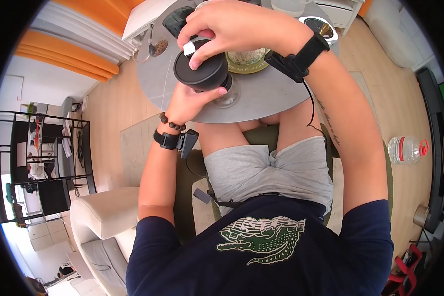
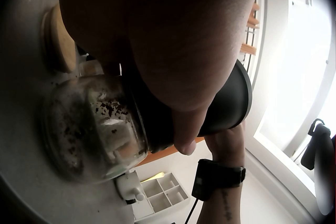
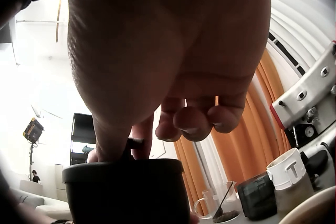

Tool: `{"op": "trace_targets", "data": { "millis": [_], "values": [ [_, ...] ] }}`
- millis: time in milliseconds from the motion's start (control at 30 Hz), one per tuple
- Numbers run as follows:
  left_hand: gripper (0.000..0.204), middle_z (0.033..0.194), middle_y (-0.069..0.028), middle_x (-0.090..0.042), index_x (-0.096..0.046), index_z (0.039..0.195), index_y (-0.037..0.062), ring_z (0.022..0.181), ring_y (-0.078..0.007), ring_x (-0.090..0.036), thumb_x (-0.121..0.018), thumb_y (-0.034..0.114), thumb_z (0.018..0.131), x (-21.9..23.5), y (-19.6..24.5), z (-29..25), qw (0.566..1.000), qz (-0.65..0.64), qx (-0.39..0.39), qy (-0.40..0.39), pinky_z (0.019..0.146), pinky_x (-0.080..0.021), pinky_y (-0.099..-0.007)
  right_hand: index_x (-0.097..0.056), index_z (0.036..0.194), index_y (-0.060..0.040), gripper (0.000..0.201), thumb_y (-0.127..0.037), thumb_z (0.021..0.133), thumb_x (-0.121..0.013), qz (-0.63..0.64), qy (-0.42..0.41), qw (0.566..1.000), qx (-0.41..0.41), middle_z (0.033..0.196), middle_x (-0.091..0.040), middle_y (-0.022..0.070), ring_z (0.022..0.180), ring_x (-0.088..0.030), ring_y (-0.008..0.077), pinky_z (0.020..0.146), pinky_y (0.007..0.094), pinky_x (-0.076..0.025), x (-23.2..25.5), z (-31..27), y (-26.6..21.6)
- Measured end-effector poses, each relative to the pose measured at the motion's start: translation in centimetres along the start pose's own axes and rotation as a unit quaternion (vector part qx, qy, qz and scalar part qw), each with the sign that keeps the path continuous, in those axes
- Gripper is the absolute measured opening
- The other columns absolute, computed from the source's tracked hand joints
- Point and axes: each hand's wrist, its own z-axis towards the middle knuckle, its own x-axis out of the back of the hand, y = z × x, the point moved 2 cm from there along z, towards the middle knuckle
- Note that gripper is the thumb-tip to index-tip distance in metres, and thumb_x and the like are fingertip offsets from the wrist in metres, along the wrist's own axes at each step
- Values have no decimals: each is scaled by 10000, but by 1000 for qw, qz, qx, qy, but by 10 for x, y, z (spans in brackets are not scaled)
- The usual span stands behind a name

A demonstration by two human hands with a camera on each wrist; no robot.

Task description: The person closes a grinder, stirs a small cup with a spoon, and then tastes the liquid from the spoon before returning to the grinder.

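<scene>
A black manual coffee grinder (image 1: 196,74) with a glass jar base (image 2: 94,129) is upright at the near side of the table. Dark coffee grounds cling inside the jar. My left hand (image 1: 188,104) grips the black body around its middle, thumb along the near side. From above, my right hand (image 1: 227,25) reaches over the flat black lid (image 3: 126,163). Its thumb and index finger pinch the small knob (image 3: 135,143) there; the other fingers curl free of it. In the head view a white patch shows between those fingers.
Behind the hands on the grey round table (image 1: 276,96) sits a green-rimmed plate (image 1: 251,66). To the left are a glass mug with a spoon (image 3: 224,203) and a black container (image 3: 256,196). A white-topped jar (image 3: 287,174) and a white scale (image 1: 334,34) stand further back.
</scene>
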Motion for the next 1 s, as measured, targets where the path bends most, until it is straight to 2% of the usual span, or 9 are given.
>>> {"op": "trace_targets", "data": {
  "millis": [167,233,367,433,667,767,833,933,1000],
  "values": [
    [793,1471,-143,-692,-509,1557,27,1384,-243,-648,-910,58,873,-1,0,0,1000,-9,-3,3,1194,-515,-420,-770,1289,12,492,-378,1005,-675,-42,-34,997,-58,1145,-787,217,1021,-738,340,918,425,-597,3,-3,-12],
    [790,1469,-142,-692,-509,1555,28,1385,-243,-647,-908,56,874,-1,0,0,1000,-9,-3,2,1195,-514,-419,-768,1305,7,505,-391,1011,-668,-44,55,996,46,1155,-791,225,1023,-744,362,920,439,-594,-2,-3,-6],
    [777,1463,-98,-666,-545,1523,-5,1352,-202,-637,-962,114,878,-1,-1,0,1000,-24,1,1,1160,-532,-393,-752,1346,0,523,-396,1016,-666,-65,9,998,-21,1193,-789,231,1054,-747,374,933,455,-593,5,-9,-14],
    [772,1460,-99,-669,-548,1519,-4,1348,-202,-640,-962,113,878,-1,0,0,999,-31,5,2,1160,-533,-394,-737,1370,-3,529,-391,1017,-669,-78,45,996,1,1207,-786,232,1078,-744,379,957,454,-590,1,-9,-9],
    [771,1459,-97,-670,-557,1512,-1,1349,-199,-639,-968,114,870,-1,-3,0,999,-32,7,3,1157,-537,-394,-682,1423,4,545,-383,1041,-647,-95,45,993,59,1306,-750,246,1163,-721,382,1014,455,-577,0,-8,-2],
    [782,1463,-94,-668,-559,1515,1,1353,-198,-636,-974,117,863,-1,-3,-1,999,-31,7,6,1156,-537,-394,-658,1438,12,555,-385,1050,-642,-76,23,994,75,1307,-742,243,1167,-714,384,1017,463,-574,1,-4,-1],
    [787,1466,-93,-667,-559,1516,1,1356,-198,-634,-977,119,860,0,-3,-1,999,-32,7,6,1156,-537,-394,-657,1429,19,551,-386,1057,-640,-121,0,990,77,1310,-738,229,1161,-711,381,1031,467,-576,3,-2,-3],
    [778,1479,-143,-684,-512,1559,19,1389,-244,-644,-902,45,887,-1,-1,-1,1000,-12,3,0,1200,-511,-416,-654,1434,16,528,-363,1068,-633,-94,-5,991,90,1340,-726,213,1172,-703,373,1046,462,-577,12,-11,-12],
    [759,1451,-91,-679,-569,1510,-5,1336,-195,-647,-964,110,872,-1,0,-1,999,-36,17,3,1146,-543,-388,-664,1423,15,508,-350,1072,-631,-97,-6,990,101,1357,-720,209,1183,-700,370,1050,457,-579,13,-13,-14]
  ]
}}
